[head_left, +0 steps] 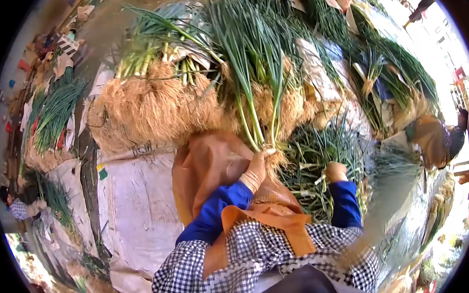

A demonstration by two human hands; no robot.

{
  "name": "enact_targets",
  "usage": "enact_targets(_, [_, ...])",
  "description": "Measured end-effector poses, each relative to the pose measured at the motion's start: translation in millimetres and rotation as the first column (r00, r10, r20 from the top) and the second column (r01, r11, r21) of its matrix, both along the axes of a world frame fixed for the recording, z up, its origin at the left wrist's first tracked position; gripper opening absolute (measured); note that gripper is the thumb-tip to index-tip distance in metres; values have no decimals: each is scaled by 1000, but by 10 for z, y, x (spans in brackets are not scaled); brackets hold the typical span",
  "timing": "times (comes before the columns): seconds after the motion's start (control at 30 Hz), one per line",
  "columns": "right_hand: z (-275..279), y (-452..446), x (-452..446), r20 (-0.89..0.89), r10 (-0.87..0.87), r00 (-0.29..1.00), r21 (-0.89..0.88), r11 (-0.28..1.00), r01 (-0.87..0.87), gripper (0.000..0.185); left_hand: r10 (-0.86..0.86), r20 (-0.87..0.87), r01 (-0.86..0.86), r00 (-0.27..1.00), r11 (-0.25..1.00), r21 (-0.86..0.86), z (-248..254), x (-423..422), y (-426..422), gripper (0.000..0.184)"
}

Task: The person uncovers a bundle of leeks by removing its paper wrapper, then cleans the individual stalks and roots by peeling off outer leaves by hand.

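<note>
My left hand (pixel 255 170) is closed round the root end of a few spring onions (pixel 251 117). Their white stems fan upward into long green leaves, and a tuft of pale roots hangs beside my fingers. On the right, my right hand (pixel 335 171) makes a fist over a heap of loose green leaves (pixel 314 169); whether anything is inside it is hidden. An orange-brown apron (pixel 209 158) covers my lap. Just beyond it lies a row of spring onions with thick, straw-coloured roots (pixel 144 106) facing me.
A white sheet (pixel 137 192) is spread at my left. More spring onion bundles (pixel 60 109) lie on the far left, and others (pixel 393 71) at the upper right. One person (pixel 435 137) is at the right edge, another (pixel 20 205) at the far left.
</note>
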State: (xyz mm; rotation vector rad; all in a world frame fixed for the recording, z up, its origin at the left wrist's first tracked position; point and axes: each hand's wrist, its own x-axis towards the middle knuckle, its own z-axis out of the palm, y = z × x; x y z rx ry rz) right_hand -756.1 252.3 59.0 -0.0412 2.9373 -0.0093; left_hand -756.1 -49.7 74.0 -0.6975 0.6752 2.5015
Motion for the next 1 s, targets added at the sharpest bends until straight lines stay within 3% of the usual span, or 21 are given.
enact_targets(0.07, [-240,-15,-130,-19,198,980,-72,977,-198,38,-73,-116,94,991,978,189,-394,-51,7,17])
enact_targets(0.1, [355,-573,-187,19,208,978,-344,920,-189,41,-57,-112,80,992,974,210,-231,-13,-35,18])
enact_targets(0.13, [474,-915,-283,446,-32,894,-739,550,389,48,-70,-69,82,995,976,204,-159,-7,-24,18])
enact_targets(0.17, [667,-1253,-311,561,-17,828,-804,225,550,49,-97,-125,129,987,952,278,-175,-17,-54,16])
enact_targets(0.2, [694,-1568,-421,454,0,891,-880,158,449,43,-122,-184,179,975,923,341,-180,-27,-80,15])
enact_targets(0.23, [-353,-1546,-631,223,102,969,-974,-24,227,34,-141,-50,149,989,951,272,50,25,-110,14])
enact_targets(0.27, [4,-1613,-602,272,171,947,-953,-88,290,27,-142,-47,149,989,954,260,49,66,-158,14])
enact_targets(0.33, [108,-1585,-639,404,99,909,-896,-159,415,22,58,44,-64,997,983,173,23,118,-228,12])
enact_targets(0.37, [286,-1565,-627,326,-104,940,-946,-36,324,22,-46,-90,70,995,956,285,222,145,-312,14])
enact_targets(0.4, [120,-1456,-709,406,-304,862,-910,-227,348,25,-135,-241,218,961,907,361,436,170,-396,16])
enact_targets(0.47, [149,-1062,-769,286,-442,850,-958,-150,245,26,-27,-362,157,932,929,334,685,239,-547,23])
enact_targets(0.53, [342,-1026,-696,173,-392,903,-965,117,236,24,40,-376,103,926,931,352,675,239,-552,27])
enact_targets(0.6, [593,-1351,-552,174,-233,957,-968,139,210,23,-68,-249,118,966,974,191,495,163,-399,30])
enact_targets(0.63, [674,-1502,-533,73,-88,993,-939,330,98,25,-174,-279,269,944,896,353,243,106,-362,31])
enact_targets(0.67, [717,-1575,-538,-1,75,997,-868,494,-38,28,-61,-204,107,977,970,219,237,132,-203,30])
enact_targets(0.73, [434,-1618,-845,-513,243,823,-498,697,-516,25,-47,-87,60,995,986,156,469,185,-59,25])
enact_targets(0.8, [602,-1541,-1422,-386,52,921,-433,871,-230,28,-8,-114,26,993,987,159,411,142,-105,25])
enact_targets(0.83, [694,-1505,-1707,-315,-45,948,-375,923,-81,31,-9,-190,68,982,949,308,401,116,-210,29])
enact_targets(0.87, [129,-1355,-2199,-511,85,855,-170,965,-198,25,1,-268,123,963,887,446,416,71,-315,34])
enact_targets(0.93, [775,-1498,-2240,-22,16,1000,-381,924,-23,38,77,-421,70,904,944,323,978,-10,-405,50])
enact_targets(1.0, [571,-1418,-2475,21,170,985,-452,881,-142,43,121,-620,39,775,970,239,1139,-148,-518,39])
